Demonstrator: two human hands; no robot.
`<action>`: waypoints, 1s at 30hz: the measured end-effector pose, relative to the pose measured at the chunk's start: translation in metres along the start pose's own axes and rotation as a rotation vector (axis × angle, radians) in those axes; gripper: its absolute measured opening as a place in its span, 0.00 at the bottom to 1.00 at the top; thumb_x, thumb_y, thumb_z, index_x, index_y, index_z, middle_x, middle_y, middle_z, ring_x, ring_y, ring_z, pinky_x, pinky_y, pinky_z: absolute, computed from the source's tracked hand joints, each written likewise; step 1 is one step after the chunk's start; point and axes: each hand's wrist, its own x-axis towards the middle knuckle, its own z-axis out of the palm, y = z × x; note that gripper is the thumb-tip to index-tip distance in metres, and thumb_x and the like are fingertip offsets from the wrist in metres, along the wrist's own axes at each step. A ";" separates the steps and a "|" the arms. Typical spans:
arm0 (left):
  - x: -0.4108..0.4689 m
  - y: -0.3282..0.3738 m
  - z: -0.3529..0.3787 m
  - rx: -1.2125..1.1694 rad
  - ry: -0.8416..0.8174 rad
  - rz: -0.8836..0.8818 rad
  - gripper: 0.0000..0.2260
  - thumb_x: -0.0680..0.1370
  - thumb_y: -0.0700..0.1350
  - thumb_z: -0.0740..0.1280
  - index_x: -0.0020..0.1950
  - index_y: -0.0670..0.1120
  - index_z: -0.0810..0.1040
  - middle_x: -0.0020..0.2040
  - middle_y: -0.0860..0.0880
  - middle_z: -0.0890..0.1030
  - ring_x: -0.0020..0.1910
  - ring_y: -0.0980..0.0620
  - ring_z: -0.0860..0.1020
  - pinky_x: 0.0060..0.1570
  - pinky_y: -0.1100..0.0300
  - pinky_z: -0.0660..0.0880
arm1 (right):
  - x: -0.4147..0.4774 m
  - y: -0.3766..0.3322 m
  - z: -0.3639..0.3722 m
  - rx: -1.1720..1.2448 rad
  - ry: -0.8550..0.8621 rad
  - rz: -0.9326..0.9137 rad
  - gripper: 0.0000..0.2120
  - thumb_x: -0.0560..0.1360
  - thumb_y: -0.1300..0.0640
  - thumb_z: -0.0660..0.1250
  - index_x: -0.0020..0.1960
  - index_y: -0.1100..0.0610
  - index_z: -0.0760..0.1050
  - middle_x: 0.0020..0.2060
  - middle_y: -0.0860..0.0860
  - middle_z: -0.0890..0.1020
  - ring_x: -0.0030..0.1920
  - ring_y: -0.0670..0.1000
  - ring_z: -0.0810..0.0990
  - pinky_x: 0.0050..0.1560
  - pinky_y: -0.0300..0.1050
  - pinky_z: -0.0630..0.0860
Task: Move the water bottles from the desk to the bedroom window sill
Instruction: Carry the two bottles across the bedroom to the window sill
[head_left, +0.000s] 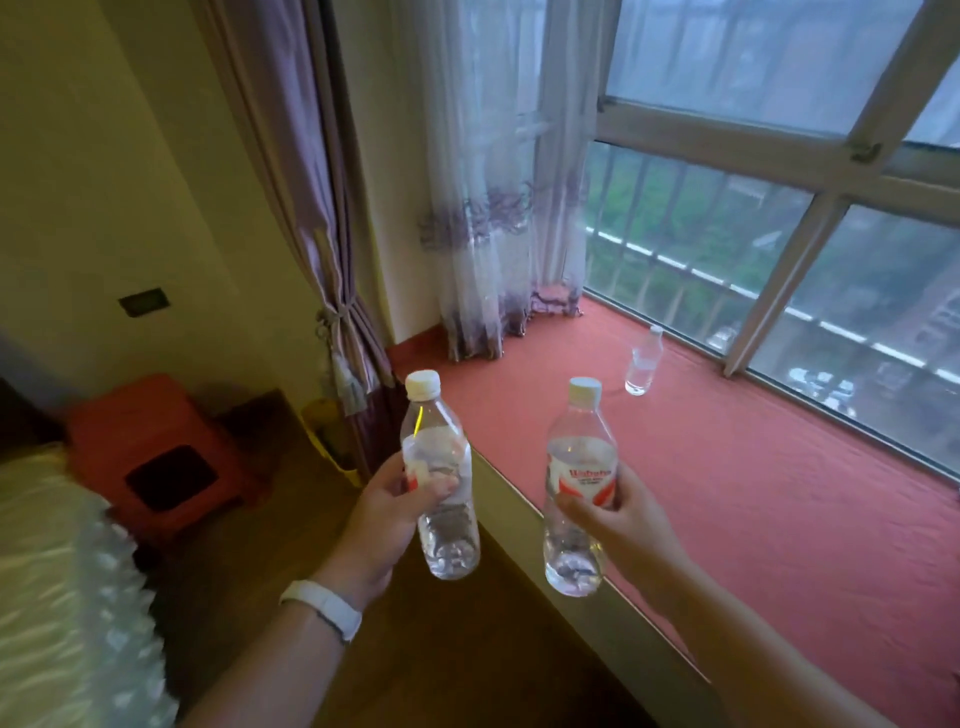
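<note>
Left hand (395, 512): fingers grasp left water bottle (439, 431).
Right hand (621, 525): fingers grasp right water bottle (579, 457).
Handling: probably light, slick, squashy; hold mid-label.

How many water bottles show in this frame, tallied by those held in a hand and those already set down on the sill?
Held bottles: 2, the left bottle in the left hand and the right bottle in the right hand
Bottles standing on the window sill: 1, the far bottle
Total: 3
</note>
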 end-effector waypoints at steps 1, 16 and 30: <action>0.014 0.003 -0.004 0.005 -0.004 0.001 0.14 0.71 0.42 0.75 0.57 0.46 0.82 0.51 0.42 0.85 0.50 0.45 0.84 0.49 0.54 0.79 | 0.012 -0.005 0.003 -0.015 -0.001 -0.012 0.19 0.69 0.57 0.78 0.57 0.53 0.77 0.47 0.52 0.86 0.48 0.53 0.86 0.52 0.54 0.82; 0.189 0.002 -0.002 0.008 -0.063 -0.076 0.19 0.68 0.44 0.75 0.57 0.43 0.81 0.53 0.40 0.85 0.52 0.42 0.83 0.53 0.49 0.80 | 0.167 -0.016 0.000 0.047 0.080 0.008 0.18 0.70 0.59 0.77 0.57 0.52 0.77 0.47 0.50 0.86 0.47 0.49 0.86 0.46 0.44 0.81; 0.387 0.027 0.094 0.095 -0.206 -0.115 0.21 0.67 0.43 0.76 0.59 0.42 0.80 0.49 0.44 0.84 0.49 0.47 0.82 0.54 0.51 0.77 | 0.320 -0.024 -0.069 0.157 0.241 0.047 0.18 0.70 0.56 0.78 0.57 0.50 0.77 0.47 0.47 0.86 0.48 0.45 0.85 0.46 0.38 0.79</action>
